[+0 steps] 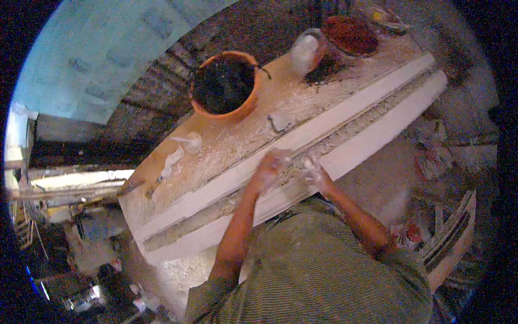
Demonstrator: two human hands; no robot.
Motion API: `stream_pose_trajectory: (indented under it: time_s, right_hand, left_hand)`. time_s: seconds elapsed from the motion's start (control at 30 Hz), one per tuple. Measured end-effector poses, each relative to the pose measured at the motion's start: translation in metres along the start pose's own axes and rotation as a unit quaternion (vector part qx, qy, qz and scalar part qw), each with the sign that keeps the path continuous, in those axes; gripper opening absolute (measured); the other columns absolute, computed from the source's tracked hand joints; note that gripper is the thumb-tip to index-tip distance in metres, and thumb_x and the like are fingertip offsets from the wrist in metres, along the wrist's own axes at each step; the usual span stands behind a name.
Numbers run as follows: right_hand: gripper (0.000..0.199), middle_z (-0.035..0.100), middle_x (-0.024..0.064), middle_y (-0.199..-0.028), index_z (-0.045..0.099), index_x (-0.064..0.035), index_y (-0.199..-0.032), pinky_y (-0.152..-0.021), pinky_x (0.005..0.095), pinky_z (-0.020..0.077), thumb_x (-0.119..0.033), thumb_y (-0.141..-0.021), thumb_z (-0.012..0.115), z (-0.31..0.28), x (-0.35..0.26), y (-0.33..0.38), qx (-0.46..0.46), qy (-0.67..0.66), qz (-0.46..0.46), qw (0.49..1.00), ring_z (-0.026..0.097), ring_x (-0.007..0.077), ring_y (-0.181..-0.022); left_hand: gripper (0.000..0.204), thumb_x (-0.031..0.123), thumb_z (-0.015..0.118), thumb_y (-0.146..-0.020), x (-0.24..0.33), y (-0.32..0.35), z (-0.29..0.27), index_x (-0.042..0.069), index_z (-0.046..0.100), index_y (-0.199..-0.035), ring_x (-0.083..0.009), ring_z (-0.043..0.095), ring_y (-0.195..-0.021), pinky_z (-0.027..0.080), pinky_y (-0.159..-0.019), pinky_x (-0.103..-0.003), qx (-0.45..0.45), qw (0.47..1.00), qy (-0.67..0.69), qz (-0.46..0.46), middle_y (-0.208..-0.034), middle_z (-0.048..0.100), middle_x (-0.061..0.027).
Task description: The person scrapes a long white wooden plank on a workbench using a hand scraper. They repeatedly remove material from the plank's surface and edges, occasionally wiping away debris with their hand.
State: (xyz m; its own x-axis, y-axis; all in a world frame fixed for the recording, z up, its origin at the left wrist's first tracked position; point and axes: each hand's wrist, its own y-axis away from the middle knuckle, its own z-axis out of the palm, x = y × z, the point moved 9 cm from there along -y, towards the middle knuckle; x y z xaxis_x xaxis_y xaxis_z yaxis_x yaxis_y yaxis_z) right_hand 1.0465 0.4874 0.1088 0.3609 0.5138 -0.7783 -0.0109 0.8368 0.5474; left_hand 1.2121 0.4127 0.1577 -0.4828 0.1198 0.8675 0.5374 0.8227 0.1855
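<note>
A long white moulding (pixel 372 137), raised along both edges with a rough greyish channel (pixel 345 129) between, lies diagonally across a board-topped table (pixel 232 146). My left hand (pixel 271 168) is over the channel, beside the far white edge strip (pixel 345 113). Close to its right, my right hand (pixel 314 174) is over the channel and the near edge, its fingers coated with white, wet-looking stuff. Both hands are smeared by motion, so how the fingers are set, and whether they hold anything, cannot be made out.
Beyond the moulding stand an orange bucket (pixel 233 115) with a dark inside, a whitish container (pixel 305 54) and a red basin (pixel 349 35). A small pale cup (pixel 192 143) and a white lump (pixel 171 162) lie at left. Another moulding-like piece (pixel 450 243) leans at right.
</note>
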Motion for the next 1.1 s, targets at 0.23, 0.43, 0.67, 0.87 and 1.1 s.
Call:
stream_pose_trajectory:
  time_s: [0.23, 0.43, 0.67, 0.87, 1.1]
  right_hand:
    - [0.056, 0.063, 0.0089, -0.097, 0.046, -0.0045, -0.137, -0.079, 0.0342, 0.0490, -0.035, -0.092, 0.063, 0.060, -0.010, -0.029, -0.091, 0.355, -0.084, 0.927, 0.059, 0.0161, -0.086]
    - [0.056, 0.059, 0.0270, -0.117, 0.051, 0.0002, -0.129, -0.101, 0.0514, 0.0408, -0.032, -0.086, 0.065, 0.101, 0.029, -0.029, -0.320, 0.542, -0.119, 0.768, 0.054, 0.0459, -0.112]
    - [0.047, 0.061, 0.0266, -0.116, 0.061, -0.0018, -0.121, -0.093, 0.0453, 0.0476, -0.027, -0.082, 0.071, 0.137, 0.037, -0.051, -0.387, 0.616, -0.260, 0.635, 0.060, 0.0409, -0.106]
    - [0.051, 0.053, 0.0294, -0.128, 0.053, 0.0022, -0.126, -0.106, 0.0497, 0.0393, -0.029, -0.087, 0.064, 0.133, 0.020, -0.071, -0.356, 0.691, -0.249, 0.578, 0.050, 0.0463, -0.120]
    - [0.050, 0.061, 0.0267, -0.110, 0.054, -0.0021, -0.122, -0.088, 0.0485, 0.0489, -0.018, -0.079, 0.074, 0.109, -0.016, -0.055, -0.312, 0.708, -0.357, 0.523, 0.058, 0.0453, -0.102]
  left_hand:
    - [0.044, 0.029, 0.064, -0.091, -0.017, 0.072, 0.012, 0.013, 0.056, -0.131, -0.0359, 0.044, -0.129, 0.027, -0.113, -0.050, 0.179, 0.982, -0.018, -0.056, -0.134, 0.053, -0.0158]
    - [0.049, 0.032, 0.071, -0.082, -0.104, 0.205, -0.030, 0.012, 0.058, -0.126, -0.0384, 0.053, -0.117, 0.036, -0.104, -0.052, 0.388, 0.852, -0.199, -0.289, -0.123, 0.061, -0.0158]
    - [0.064, 0.050, 0.068, -0.079, -0.169, 0.268, -0.036, 0.005, 0.060, -0.124, -0.0357, 0.046, -0.128, 0.031, -0.103, -0.063, 0.338, 0.700, -0.330, -0.536, -0.125, 0.061, -0.0152]
    - [0.061, 0.045, 0.074, -0.074, -0.205, 0.271, -0.040, 0.010, 0.060, -0.122, -0.0333, 0.055, -0.117, 0.031, -0.097, -0.067, 0.355, 0.744, -0.293, -0.485, -0.113, 0.067, -0.0089]
    - [0.065, 0.037, 0.076, -0.075, -0.167, 0.272, -0.062, 0.009, 0.054, -0.130, -0.0357, 0.057, -0.115, 0.029, -0.101, -0.066, 0.389, 0.762, -0.210, -0.474, -0.115, 0.065, -0.0163]
